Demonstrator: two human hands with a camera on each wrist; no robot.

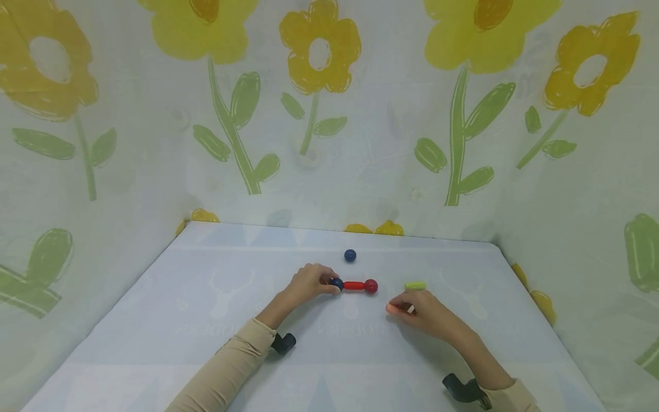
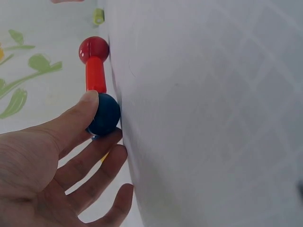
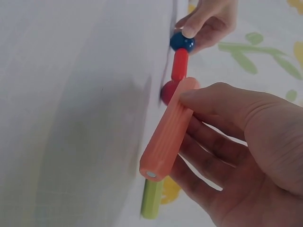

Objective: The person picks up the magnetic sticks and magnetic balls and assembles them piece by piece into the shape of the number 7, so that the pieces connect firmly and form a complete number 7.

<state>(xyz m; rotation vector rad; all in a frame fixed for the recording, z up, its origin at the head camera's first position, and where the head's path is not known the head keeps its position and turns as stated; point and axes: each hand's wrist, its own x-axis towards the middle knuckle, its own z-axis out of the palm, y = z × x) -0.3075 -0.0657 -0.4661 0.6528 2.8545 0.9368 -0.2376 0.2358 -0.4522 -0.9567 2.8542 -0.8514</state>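
Note:
My left hand [image 1: 310, 282] pinches a dark blue ball [image 2: 105, 115] between thumb and fingers. That ball is at one end of a red rod [image 1: 353, 285], whose other end meets a red ball [image 1: 370, 286], so the three form a straight row along the table. To the right of them, my right hand [image 1: 426, 312] holds an orange rod [image 3: 168, 135] between thumb and fingers. A small silver disc shows in the orange rod's end. In the right wrist view this rod overlaps part of the red ball.
A second dark blue ball [image 1: 350, 255] sits farther back on the white table [image 1: 231, 343]. A yellow-green rod [image 1: 415, 285] lies just beyond my right hand. Flower-patterned cloth [image 1: 370, 143] hangs behind the table and at both sides.

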